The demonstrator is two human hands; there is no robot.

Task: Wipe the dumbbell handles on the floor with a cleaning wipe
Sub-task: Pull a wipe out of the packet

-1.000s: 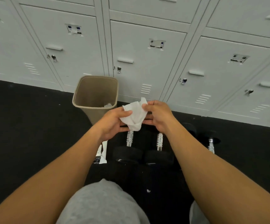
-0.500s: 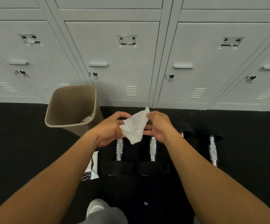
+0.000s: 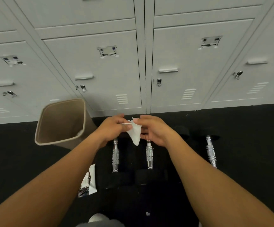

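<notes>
Both hands are held up in the middle of the frame, and they share one cleaning wipe (image 3: 134, 132). The left hand (image 3: 112, 128) pinches its upper left edge with thumb and fingers. The right hand (image 3: 154, 129) pinches the right side the same way. The white wipe hangs down between them in a floppy point.

The dumbbell handles lie on the black floor (image 3: 10, 161), lower in the frame than the hands. They are shiny silver bars. Each one runs up and down the frame, pointing from the person toward the lockers (image 3: 100, 71). The left handle (image 3: 115, 155) sits under the left hand. The middle handle (image 3: 149, 154) sits under the right hand, and the tip of the wipe hangs just above the gap between these two. A third handle (image 3: 211, 152) lies well apart on the right side. I think the hands must go down to reach a bar, and the right hand looks a little nearer to the middle one.

A tan bin (image 3: 62, 123) stands at the left, and a wipe packet (image 3: 87, 182) lies on the floor near the left arm.

Half a second ago the wipe was spread wider between the hands. Now it looks more folded and narrow. The view has also tipped, so more of the lockers shows.
</notes>
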